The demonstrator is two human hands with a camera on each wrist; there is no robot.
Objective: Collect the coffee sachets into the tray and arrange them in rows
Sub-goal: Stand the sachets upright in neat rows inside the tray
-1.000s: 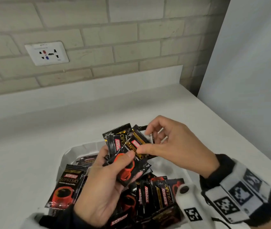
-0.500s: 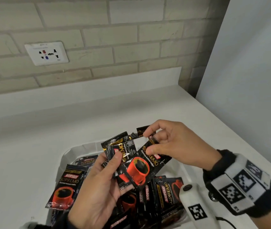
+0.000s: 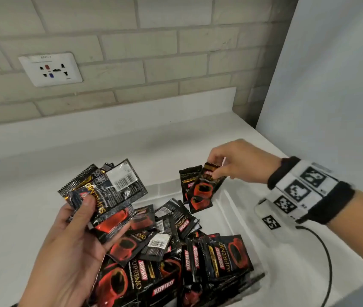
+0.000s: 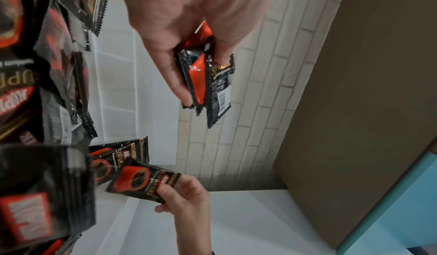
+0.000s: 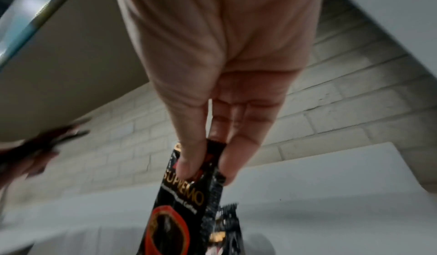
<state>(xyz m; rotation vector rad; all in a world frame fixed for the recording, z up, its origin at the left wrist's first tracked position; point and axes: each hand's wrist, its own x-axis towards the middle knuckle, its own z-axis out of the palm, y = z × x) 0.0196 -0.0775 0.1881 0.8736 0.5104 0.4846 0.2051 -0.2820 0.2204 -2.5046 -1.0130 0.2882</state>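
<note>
So the person's left hand point(image 3: 69, 244) sat in the lower left of the head view, palm up, with the thumb clamped down over a fanned bunch of sachets point(image 3: 107, 189), one of them turned over so its white barcode label faced up. From the left wrist view, that same left hand point(image 4: 189, 25) had its fingers curled round the bunch point(image 4: 208, 83), which showed edge-on against the brick wall point(image 4: 260, 90). The right hand point(image 3: 240, 162) was over in the right middle of the head view, pinching the top edge of one sachet point(image 3: 205, 187) between thumb and fingertips, so it hung down over the far end of the white tray point(image 3: 227, 202). A second sachet stood just behind it, and whether the hand held that one too wasn't clear. The right wrist view was pretty blurry, but the pinched sachet point(image 5: 182, 212) was there at the bottom centre under the thumb of the right hand point(image 5: 212, 62). The rest of the coffee sachets point(image 3: 176, 251) were heaped loose in the tray's near end, lower middle of the frame, overlapping every which way, no rows to speak of. The tray sat on a white counter point(image 3: 32, 173), with a wall socket point(image 3: 51, 69) in the upper left and a black cable point(image 3: 324, 251) trailing off at the lower right.
</note>
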